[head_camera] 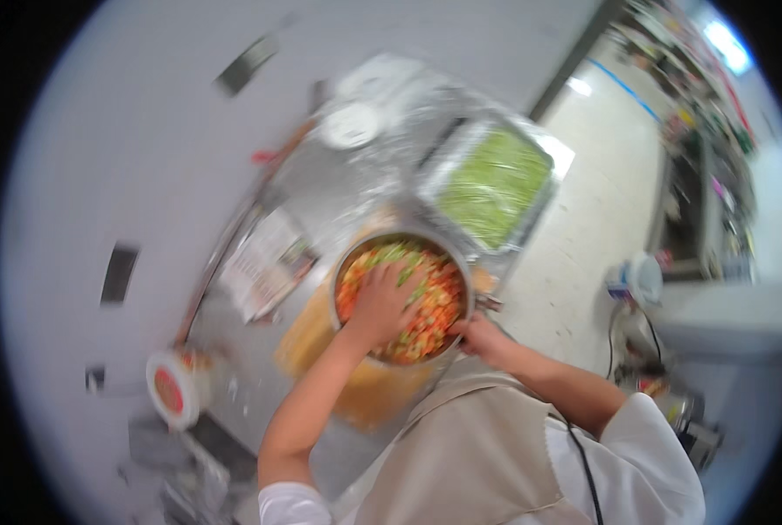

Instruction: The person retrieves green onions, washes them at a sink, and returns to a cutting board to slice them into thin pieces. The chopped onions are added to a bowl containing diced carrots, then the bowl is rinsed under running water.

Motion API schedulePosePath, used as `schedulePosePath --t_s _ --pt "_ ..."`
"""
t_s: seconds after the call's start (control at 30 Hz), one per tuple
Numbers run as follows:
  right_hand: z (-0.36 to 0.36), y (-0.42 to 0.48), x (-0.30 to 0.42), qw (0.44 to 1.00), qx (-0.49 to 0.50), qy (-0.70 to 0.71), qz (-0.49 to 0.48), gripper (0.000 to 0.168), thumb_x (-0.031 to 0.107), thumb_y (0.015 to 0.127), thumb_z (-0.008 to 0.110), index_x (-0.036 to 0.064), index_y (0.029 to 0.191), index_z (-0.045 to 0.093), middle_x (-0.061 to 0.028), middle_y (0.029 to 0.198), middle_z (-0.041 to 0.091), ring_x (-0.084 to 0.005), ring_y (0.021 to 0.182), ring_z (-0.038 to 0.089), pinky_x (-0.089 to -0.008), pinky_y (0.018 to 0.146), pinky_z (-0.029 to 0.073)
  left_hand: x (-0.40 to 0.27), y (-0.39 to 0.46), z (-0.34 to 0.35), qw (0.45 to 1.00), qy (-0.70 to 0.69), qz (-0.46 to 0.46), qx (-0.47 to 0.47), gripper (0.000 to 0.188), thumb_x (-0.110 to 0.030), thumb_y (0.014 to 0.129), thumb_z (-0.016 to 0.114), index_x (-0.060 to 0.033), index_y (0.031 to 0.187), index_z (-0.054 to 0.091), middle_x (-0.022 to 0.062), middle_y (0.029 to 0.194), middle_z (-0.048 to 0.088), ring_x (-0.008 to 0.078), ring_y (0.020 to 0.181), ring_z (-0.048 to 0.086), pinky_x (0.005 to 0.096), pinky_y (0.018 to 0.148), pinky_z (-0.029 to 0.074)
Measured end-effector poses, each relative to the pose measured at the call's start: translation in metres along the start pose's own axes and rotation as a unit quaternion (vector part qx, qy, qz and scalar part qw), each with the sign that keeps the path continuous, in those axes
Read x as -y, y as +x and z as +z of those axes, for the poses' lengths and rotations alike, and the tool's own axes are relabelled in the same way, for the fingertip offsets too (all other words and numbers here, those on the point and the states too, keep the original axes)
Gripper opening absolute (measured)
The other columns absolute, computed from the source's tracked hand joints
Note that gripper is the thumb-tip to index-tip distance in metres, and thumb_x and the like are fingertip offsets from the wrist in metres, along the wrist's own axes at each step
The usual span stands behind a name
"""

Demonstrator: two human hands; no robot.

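A round metal pot (468, 275) holds chopped vegetables (433, 308) in orange, pale yellow and green. Inside it, my left hand (388, 295) rests palm down on the vegetables with its fingers spread; its fingertips lie near the green pieces. My right hand (483, 336) grips the pot's rim on the near right side, thumb over the edge. Beneath the pot lies a yellowish, blurred flat thing (312, 328), whose kind I cannot tell.
A foil tray of green food (496, 190) under plastic wrap stands beyond the pot on the metal table (233, 387). Left are a printed packet (266, 262) and a lidded tub (171, 390). A white round lid (351, 125) lies farther back. A bucket (640, 279) stands right.
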State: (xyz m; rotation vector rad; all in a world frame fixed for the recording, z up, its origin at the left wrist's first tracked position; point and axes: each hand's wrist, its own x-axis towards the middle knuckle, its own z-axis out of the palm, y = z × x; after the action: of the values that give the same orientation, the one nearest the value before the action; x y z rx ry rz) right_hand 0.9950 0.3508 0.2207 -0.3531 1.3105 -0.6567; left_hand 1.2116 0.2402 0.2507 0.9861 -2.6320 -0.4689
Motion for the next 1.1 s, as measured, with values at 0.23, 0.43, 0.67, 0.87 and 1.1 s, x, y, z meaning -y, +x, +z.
schedulePosePath --t_s 0.23,0.43,0.67,0.87,1.1 --pt "-0.036 -0.038 -0.093 0.996 -0.044 0.022 -0.079 0.023 0.021 0.087 0.063 0.001 0.074 0.063 -0.0048 0.061 0.054 -0.0159 0.048 0.047 -0.0333 0.044 0.035 -0.069 0.015 0.03 0.993 -0.047 0.106 0.004 0.031 -0.012 0.084 0.07 -0.0069 0.113 0.065 0.0182 0.105 0.058 0.039 0.099 0.056 0.0472 0.083 0.048" --pt "-0.006 -0.106 -0.111 0.97 -0.055 0.158 -0.179 0.024 0.021 0.085 0.06 0.0 0.074 0.063 -0.0086 0.062 0.06 -0.0156 0.045 0.05 -0.0323 0.04 0.037 -0.137 0.025 -0.028 0.984 -0.072 0.16 0.041 0.019 -0.006 0.085 0.068 -0.0028 0.102 0.062 0.0183 0.096 0.058 0.0394 0.089 0.059 0.0468 0.076 0.049" --pt "0.039 -0.083 -0.124 0.928 -0.266 0.16 -0.208 0.023 0.02 0.084 0.058 -0.001 0.078 0.064 -0.0091 0.062 0.061 -0.015 0.043 0.049 -0.0318 0.04 0.039 -0.113 0.036 -0.004 0.94 -0.202 0.267 0.067 0.018 -0.005 0.087 0.068 -0.0023 0.104 0.062 0.0189 0.093 0.06 0.0401 0.087 0.06 0.0447 0.075 0.049" --pt "0.035 -0.103 -0.126 0.869 -0.41 0.114 -0.253 0.024 0.02 0.083 0.06 -0.003 0.084 0.064 -0.0096 0.066 0.062 -0.0177 0.049 0.055 -0.0333 0.047 0.046 -0.143 0.054 -0.01 0.894 -0.212 0.365 0.148 0.03 -0.004 0.081 0.069 -0.0015 0.11 0.062 0.0209 0.105 0.059 0.0422 0.095 0.061 0.0461 0.078 0.051" --pt "0.063 -0.122 -0.104 0.829 -0.379 0.356 -0.207 0.015 0.013 0.089 0.057 0.003 0.081 0.064 -0.0066 0.065 0.059 -0.0099 0.044 0.043 -0.0275 0.04 0.031 -0.128 0.118 -0.011 0.867 -0.269 0.369 0.199 0.034 0.002 0.083 0.067 0.0 0.115 0.057 0.02 0.113 0.058 0.0403 0.106 0.059 0.0455 0.086 0.049"
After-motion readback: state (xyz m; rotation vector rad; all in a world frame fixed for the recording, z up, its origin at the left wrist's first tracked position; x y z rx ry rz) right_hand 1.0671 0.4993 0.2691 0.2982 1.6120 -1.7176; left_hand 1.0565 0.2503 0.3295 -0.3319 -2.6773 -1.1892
